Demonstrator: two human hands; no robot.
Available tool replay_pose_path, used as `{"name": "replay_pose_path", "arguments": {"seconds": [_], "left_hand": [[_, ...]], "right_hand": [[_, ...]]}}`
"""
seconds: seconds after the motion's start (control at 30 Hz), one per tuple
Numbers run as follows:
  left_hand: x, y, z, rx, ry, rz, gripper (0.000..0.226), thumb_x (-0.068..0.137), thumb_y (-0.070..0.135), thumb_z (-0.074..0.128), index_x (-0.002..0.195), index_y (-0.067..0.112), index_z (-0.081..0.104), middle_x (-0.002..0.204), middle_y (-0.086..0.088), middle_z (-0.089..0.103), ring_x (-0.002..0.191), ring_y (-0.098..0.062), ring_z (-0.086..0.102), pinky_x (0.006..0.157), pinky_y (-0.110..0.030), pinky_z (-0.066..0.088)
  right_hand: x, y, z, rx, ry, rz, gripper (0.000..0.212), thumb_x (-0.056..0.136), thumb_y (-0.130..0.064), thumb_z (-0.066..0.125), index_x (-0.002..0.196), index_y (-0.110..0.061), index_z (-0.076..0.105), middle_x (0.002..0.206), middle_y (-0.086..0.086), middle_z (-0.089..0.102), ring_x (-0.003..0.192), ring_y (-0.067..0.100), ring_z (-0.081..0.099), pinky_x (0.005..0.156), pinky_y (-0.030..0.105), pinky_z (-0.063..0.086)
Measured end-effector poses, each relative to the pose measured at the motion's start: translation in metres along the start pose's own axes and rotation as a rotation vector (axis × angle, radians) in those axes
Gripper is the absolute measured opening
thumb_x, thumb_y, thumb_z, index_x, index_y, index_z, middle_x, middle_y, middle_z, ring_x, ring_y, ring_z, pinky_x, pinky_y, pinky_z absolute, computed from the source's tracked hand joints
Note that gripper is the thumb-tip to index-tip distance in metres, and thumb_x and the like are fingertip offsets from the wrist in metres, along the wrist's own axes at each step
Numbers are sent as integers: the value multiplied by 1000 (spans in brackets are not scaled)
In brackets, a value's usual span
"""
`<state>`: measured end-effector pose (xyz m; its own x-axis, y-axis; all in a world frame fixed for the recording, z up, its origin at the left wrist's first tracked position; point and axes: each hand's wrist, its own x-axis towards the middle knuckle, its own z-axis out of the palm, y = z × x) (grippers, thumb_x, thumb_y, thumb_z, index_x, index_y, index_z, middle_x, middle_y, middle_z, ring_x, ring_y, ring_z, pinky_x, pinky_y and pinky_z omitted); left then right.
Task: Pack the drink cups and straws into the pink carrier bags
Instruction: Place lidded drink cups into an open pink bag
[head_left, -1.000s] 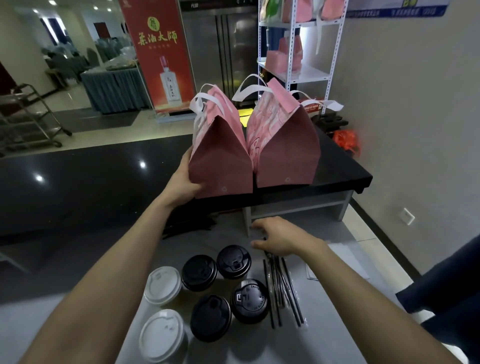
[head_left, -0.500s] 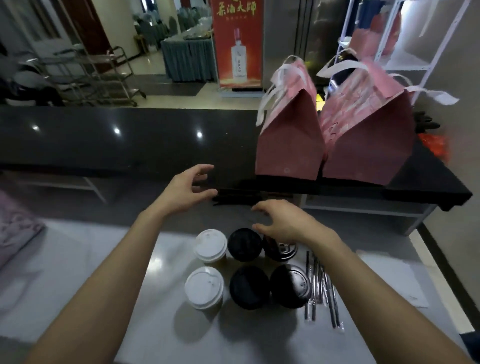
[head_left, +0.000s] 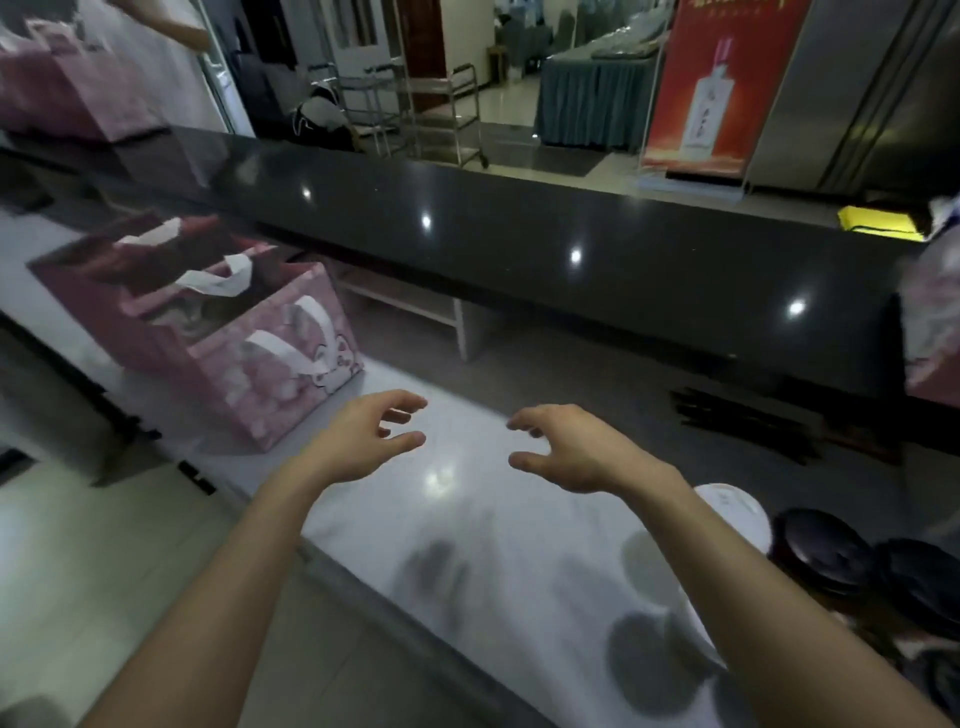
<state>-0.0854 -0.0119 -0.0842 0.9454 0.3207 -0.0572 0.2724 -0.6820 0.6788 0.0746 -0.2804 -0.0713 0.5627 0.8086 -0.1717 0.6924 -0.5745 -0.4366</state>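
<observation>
Both hands hover empty over the pale worktop (head_left: 467, 519). My left hand (head_left: 363, 441) has loosely curled fingers and sits just right of an open pink carrier bag (head_left: 270, 379) with white handles. More open pink bags (head_left: 135, 291) stand behind it. My right hand (head_left: 576, 452) floats beside the left with fingers spread and bent. At the right edge sit drink cups: a white lid (head_left: 737, 514) partly hidden by my right forearm, and black lids (head_left: 826, 551). A dark bundle of straws (head_left: 743, 426) lies under the counter's overhang.
A long black counter (head_left: 571, 249) runs across the back above the worktop. Part of a pink bag (head_left: 935, 332) shows on it at the far right. A person with more pink bags (head_left: 67, 98) is at the top left. The worktop's front edge runs diagonally to the floor.
The view has swung left: the two packed bags on the counter have slid out of frame and open bags have come in at left. My left hand let go of the bag; both moved left off the cups.
</observation>
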Motion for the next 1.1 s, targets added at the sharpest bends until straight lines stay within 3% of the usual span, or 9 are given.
{"name": "replay_pose_path", "arguments": {"seconds": [0.13, 0.3, 0.47, 0.63, 0.8, 0.87, 0.97, 1.03, 1.1], "left_hand": [[-6, -73, -75, -3, 38, 5, 37, 100, 28, 81, 135, 33, 72, 127, 19, 72, 115, 6, 68, 106, -33, 59], [-7, -139, -163, 5, 184, 28, 32, 96, 25, 85, 125, 36, 76, 96, 8, 78, 84, -10, 74, 86, -40, 65], [8, -184, -225, 83, 420, 51, 40, 90, 65, 79, 119, 38, 72, 72, 11, 71, 69, -7, 71, 67, -30, 59], [36, -221, -263, 167, 526, 22, 38, 93, 65, 75, 121, 39, 70, 74, 19, 69, 67, -3, 68, 66, -30, 56], [52, -247, -288, 253, 331, -32, 35, 91, 75, 68, 109, 46, 76, 63, 17, 69, 56, -2, 67, 66, -36, 62], [57, -255, -295, 202, 237, -25, 28, 93, 72, 69, 97, 46, 79, 64, 20, 72, 55, -1, 71, 69, -43, 66], [66, -262, -304, 169, 174, 24, 32, 95, 69, 70, 84, 40, 80, 67, 20, 75, 61, -3, 74, 73, -44, 67], [74, -263, -309, 165, 124, 57, 37, 94, 71, 68, 83, 39, 80, 70, 20, 76, 65, -3, 76, 73, -41, 67], [83, -264, -312, 163, 107, 98, 42, 90, 78, 64, 83, 40, 79, 72, 22, 75, 67, -1, 75, 68, -33, 64]], "right_hand": [[72, -79, 31, 31, -13, 12, 54, 100, -52, 67, 150, -33, 58, 149, -9, 62, 125, 13, 66, 103, 37, 54], [152, -154, 50, 108, 64, 29, 50, 100, -51, 70, 145, -32, 63, 141, -10, 67, 121, 8, 66, 101, 35, 56], [223, -202, 44, 223, 320, 37, 32, 103, -43, 69, 127, -23, 74, 122, -5, 74, 105, 11, 70, 95, 39, 60], [295, -228, 17, 284, 608, 32, 24, 103, -41, 69, 115, -21, 73, 109, -4, 68, 96, 12, 67, 87, 32, 59], [366, -250, 1, 274, 528, 81, 55, 97, -53, 75, 140, -21, 65, 125, -7, 68, 109, 12, 66, 96, 35, 58], [387, -257, -2, 252, 403, 110, 61, 91, -59, 79, 138, -23, 66, 115, -12, 66, 99, 9, 65, 86, 31, 55], [405, -260, -1, 147, 242, 153, 28, 93, -49, 79, 111, -29, 73, 102, -9, 72, 82, 7, 66, 66, 25, 51], [407, -261, 3, 106, 246, 192, 12, 97, -37, 75, 105, -27, 78, 96, -5, 73, 81, 11, 68, 65, 28, 55], [399, -263, 4, 89, 298, 238, 15, 98, -25, 68, 105, -25, 82, 90, -5, 73, 80, 13, 69, 68, 33, 61]]}}
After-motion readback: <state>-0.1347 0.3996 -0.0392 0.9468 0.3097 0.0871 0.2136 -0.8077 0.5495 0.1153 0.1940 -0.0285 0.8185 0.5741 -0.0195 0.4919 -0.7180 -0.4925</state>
